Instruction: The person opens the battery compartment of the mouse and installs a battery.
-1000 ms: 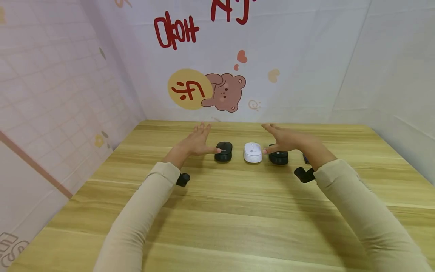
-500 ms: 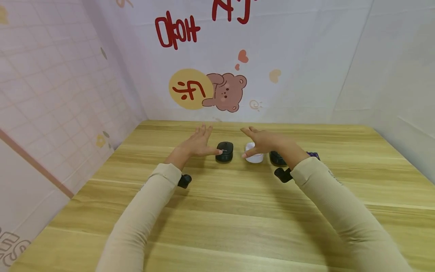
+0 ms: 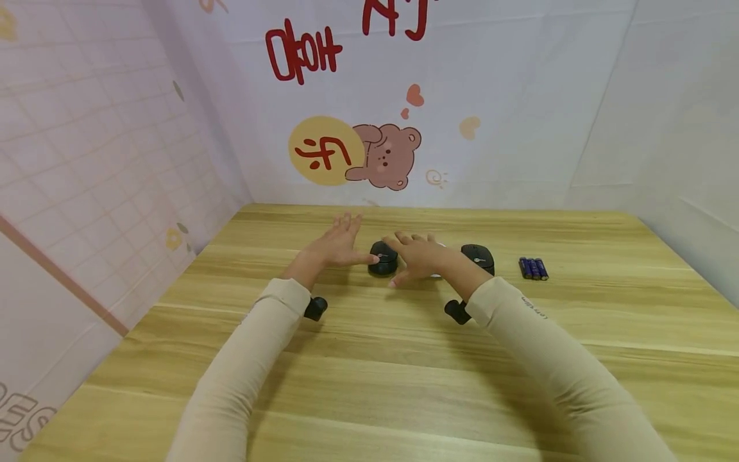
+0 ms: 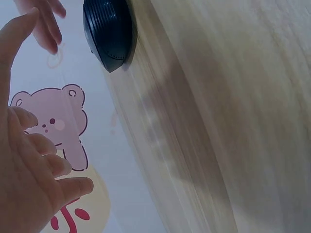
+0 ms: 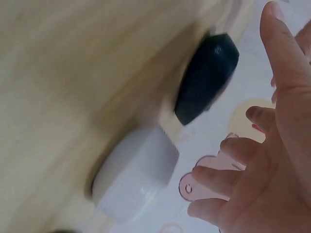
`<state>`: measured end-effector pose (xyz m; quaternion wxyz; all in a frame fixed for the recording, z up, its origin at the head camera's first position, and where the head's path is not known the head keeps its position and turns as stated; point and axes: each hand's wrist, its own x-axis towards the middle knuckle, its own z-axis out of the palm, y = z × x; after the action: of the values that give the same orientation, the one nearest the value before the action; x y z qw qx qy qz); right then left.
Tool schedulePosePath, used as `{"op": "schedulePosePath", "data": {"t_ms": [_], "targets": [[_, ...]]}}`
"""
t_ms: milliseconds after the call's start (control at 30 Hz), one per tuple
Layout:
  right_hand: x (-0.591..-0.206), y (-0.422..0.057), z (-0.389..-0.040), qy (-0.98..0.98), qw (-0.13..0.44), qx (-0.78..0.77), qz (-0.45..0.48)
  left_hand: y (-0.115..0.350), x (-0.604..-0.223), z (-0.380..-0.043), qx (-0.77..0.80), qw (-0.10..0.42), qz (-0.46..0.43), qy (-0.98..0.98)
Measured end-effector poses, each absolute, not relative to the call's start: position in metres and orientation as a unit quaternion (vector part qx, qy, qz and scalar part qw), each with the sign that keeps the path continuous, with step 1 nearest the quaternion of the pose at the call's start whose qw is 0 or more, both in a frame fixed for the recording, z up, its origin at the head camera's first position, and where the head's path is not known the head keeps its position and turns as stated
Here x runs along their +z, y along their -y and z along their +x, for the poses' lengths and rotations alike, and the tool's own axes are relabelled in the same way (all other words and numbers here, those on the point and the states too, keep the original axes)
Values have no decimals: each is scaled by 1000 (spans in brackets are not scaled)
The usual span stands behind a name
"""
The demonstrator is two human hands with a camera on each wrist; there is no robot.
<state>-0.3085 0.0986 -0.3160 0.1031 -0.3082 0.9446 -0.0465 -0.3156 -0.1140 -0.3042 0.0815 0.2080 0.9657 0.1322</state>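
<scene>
Left hand: we see its fingers spread wide, near one black mouse.
Right hand: its fingers are wide too, near the white mouse.
Farther right: second black mouse, then batteries; all lie on the surface.

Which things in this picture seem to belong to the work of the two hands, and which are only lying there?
Probably in the work:
- left hand and right hand, holding nothing
- left black mouse, near both hands
- white mouse, partly hidden in the head view

Probably only lying there:
- right black mouse
- batteries, farther right
</scene>
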Motion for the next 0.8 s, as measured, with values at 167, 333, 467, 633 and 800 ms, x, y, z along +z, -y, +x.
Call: {"op": "schedulePosePath", "data": {"t_ms": [167, 333, 467, 633, 800], "targets": [[-324, -89, -307, -943, 98, -49, -315, 111, -309, -316, 132, 91, 216, -963], [-325, -83, -305, -940, 95, -47, -325, 107, -313, -316, 130, 91, 231, -960], [-327, -79, -304, -938, 108, -33, -328, 103, -315, -316, 129, 94, 241, -957], [-330, -76, -305, -939, 99, -8, -330, 99, -319, -316, 135, 103, 244, -955], [-332, -75, -305, -935, 64, 22, -347, 96, -323, -317, 134, 110, 247, -953]]}}
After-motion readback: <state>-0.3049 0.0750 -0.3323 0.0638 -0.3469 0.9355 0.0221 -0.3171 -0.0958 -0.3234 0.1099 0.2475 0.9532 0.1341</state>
